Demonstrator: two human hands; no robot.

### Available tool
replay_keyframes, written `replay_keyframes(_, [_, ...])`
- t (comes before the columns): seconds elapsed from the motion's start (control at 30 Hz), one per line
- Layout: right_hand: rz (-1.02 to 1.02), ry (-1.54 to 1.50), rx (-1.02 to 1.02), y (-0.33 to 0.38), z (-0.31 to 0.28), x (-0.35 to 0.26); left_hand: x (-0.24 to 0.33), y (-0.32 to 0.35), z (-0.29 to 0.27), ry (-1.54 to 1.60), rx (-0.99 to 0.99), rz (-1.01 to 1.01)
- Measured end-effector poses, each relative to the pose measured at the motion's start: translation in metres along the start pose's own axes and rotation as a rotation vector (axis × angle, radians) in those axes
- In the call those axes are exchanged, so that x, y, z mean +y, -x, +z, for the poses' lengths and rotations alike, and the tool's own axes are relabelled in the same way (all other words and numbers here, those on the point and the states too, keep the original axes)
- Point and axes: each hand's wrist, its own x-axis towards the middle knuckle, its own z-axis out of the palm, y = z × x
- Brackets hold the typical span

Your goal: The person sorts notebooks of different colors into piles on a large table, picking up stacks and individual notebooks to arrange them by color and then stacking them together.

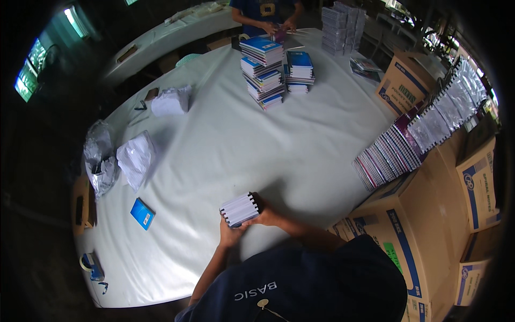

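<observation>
Between both my hands is a small stack of spiral notebooks (239,210), held together over the near part of the white-covered table (214,145). White page edges and black bindings face up. My left hand (231,234) grips the stack from its near left side, fingers partly hidden beneath it. My right hand (265,216) wraps the right side, its fingertips hidden by the stack. Off to the left, apart from my hands, a single blue notebook (142,213) lies flat on the cloth.
Stacked blue notebooks (263,70) stand at the far side, before a co-worker's hands (279,27). Long rows of wrapped notebooks (394,145) lean along the right over cardboard boxes (424,225). Crumpled paper (135,158) and a tape dispenser (92,266) lie left.
</observation>
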Motion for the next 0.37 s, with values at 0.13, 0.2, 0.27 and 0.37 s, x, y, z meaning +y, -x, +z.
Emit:
replay_keyframes(0.13, [-0.015,0.007,0.021,0.000,0.000,0.003,0.007,-0.002,-0.001,-0.014,-0.012,-0.002])
replay_keyframes(0.2, [-0.015,0.012,0.015,0.001,0.000,0.003,0.010,-0.002,0.000,0.040,-0.015,-0.004])
replay_keyframes(0.27, [-0.012,0.024,0.006,0.001,0.000,0.005,0.007,-0.002,-0.001,0.036,-0.010,0.010])
replay_keyframes(0.37, [-0.005,0.009,-0.012,0.001,0.000,0.009,0.000,-0.004,-0.004,-0.116,-0.013,0.126])
